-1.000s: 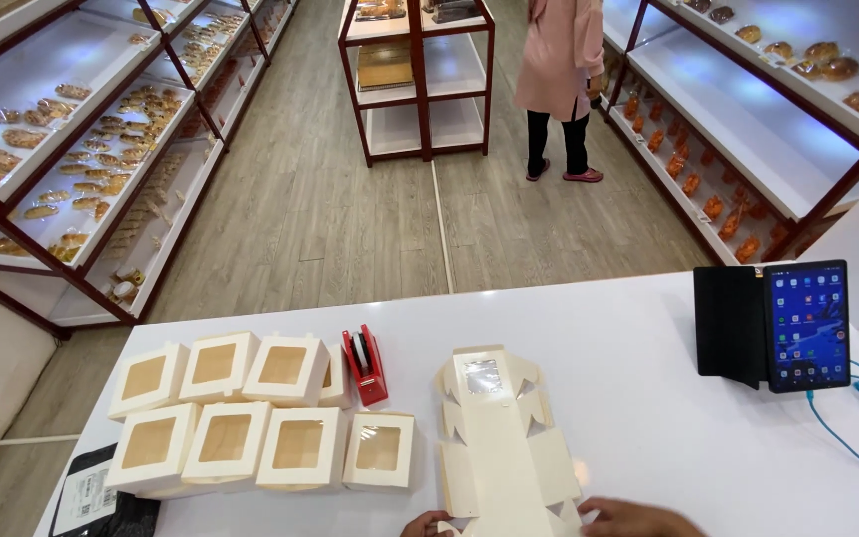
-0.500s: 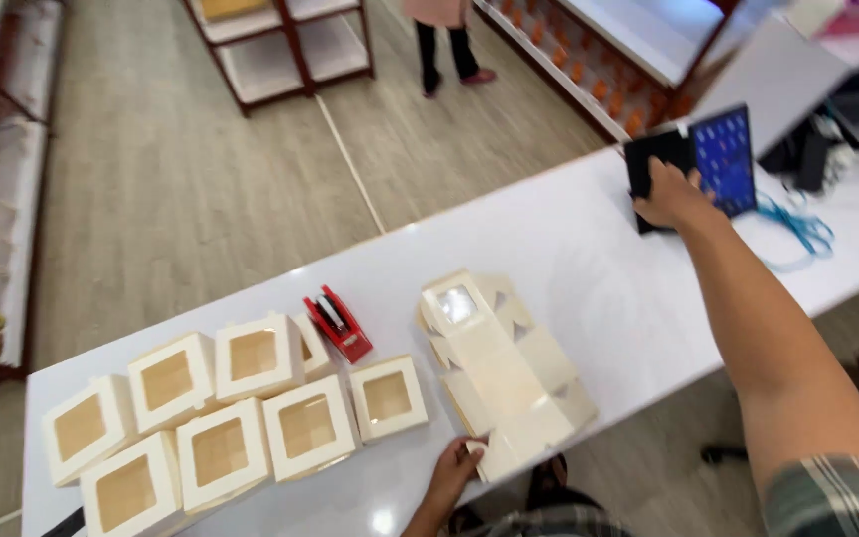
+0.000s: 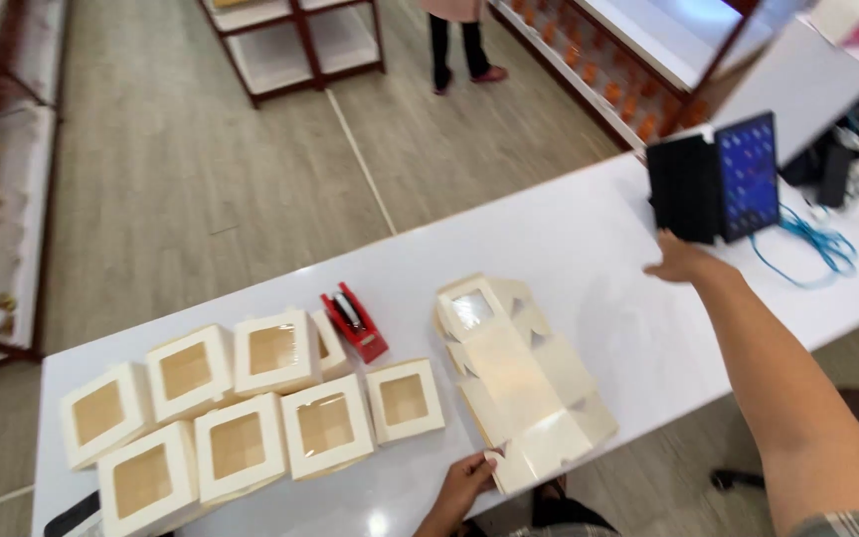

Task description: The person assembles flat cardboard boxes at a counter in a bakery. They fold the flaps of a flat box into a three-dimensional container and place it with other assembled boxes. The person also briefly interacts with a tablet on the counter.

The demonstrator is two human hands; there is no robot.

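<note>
While the left hand (image 3: 467, 479) sits down at the near edge of the white table (image 3: 589, 239), fingers curled onto the corner of a stack of flat, unfolded cream box blanks (image 3: 519, 383), the right hand (image 3: 683, 261) is stretched far out across the top, arm fully extended! So the hands are well apart, one low and close, one far off to the right. The right hand lies palm down with its fingers loose, gripping nothing, just below a black tablet case (image 3: 686, 189) standing upright; I cannot tell whether the fingertips touch it. Propped in that case is a tablet (image 3: 748, 174) with a lit blue screen, and a blue cable (image 3: 807, 244) loops away from it over the table.

The box blanks lie in the middle of the table, fanned a little, the top one showing a clear window at its far end. Just left of them, a red tape dispenser (image 3: 355, 320). Left again, a cluster of folded cream window boxes (image 3: 241, 408), set close together in two rough rows, some touching.

Beyond the table, a wood-look floor (image 3: 171, 179), red-framed display shelves (image 3: 295, 40), and a person's legs (image 3: 459, 55) in dark trousers standing by the shelving.
</note>
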